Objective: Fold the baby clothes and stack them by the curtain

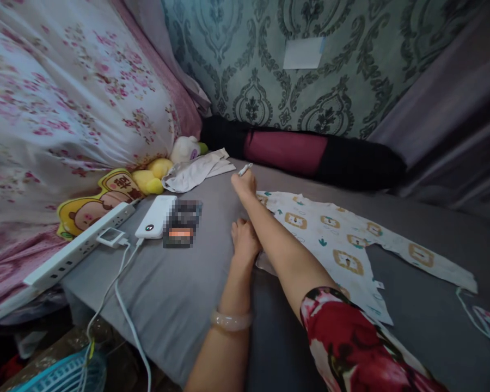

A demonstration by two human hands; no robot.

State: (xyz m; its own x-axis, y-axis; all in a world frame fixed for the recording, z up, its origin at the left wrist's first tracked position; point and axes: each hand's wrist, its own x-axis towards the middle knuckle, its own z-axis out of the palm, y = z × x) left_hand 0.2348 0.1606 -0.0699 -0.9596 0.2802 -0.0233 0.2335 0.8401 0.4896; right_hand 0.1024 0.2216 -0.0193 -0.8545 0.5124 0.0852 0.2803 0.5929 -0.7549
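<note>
A child's white long-sleeved shirt [322,228] with tan lion faces and green leaves lies spread on the grey sheet, one sleeve stretching right. My right hand [245,182] is closed beyond its upper left edge. A small white end of cloth pokes out of that fist and looks like the shirt's other sleeve; my forearm hides where it joins. Nearer to me, my left hand [245,238], below a pale bangle [231,320], has its fingers curled at the shirt's left edge. My right arm crosses over and covers part of that grip.
Left of my hands lie a white power bank [157,215], a blurred-out dark device [183,220] and a power strip [81,245] with cables. Plush toys [153,174] and a pale cloth [200,171] sit behind. A black and maroon bolster [286,152] lines the wall.
</note>
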